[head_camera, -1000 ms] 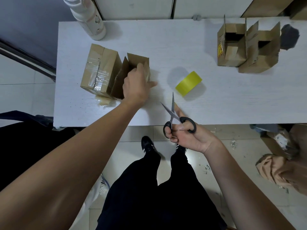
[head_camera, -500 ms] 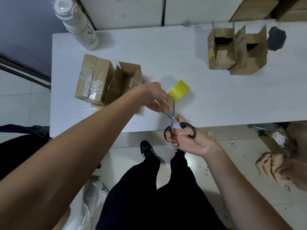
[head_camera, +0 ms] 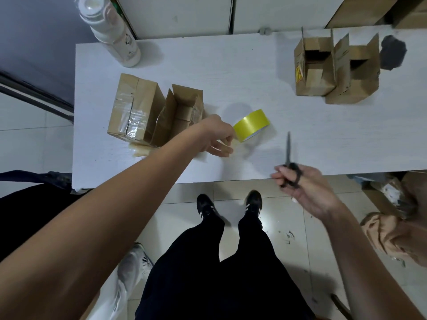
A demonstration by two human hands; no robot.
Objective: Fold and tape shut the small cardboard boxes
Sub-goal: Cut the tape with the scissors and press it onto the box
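Four boxes, one tape roll, one scissors

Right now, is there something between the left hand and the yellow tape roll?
Nothing visible is in the way. The left hand is right beside the yellow tape roll, only bare table around them.

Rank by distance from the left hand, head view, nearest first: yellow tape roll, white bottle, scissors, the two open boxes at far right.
1. Yellow tape roll: right at the left hand fingers.
2. Scissors: to the right, in the right hand.
3. White bottle: table's far-left corner.
4. Two open boxes: far right.
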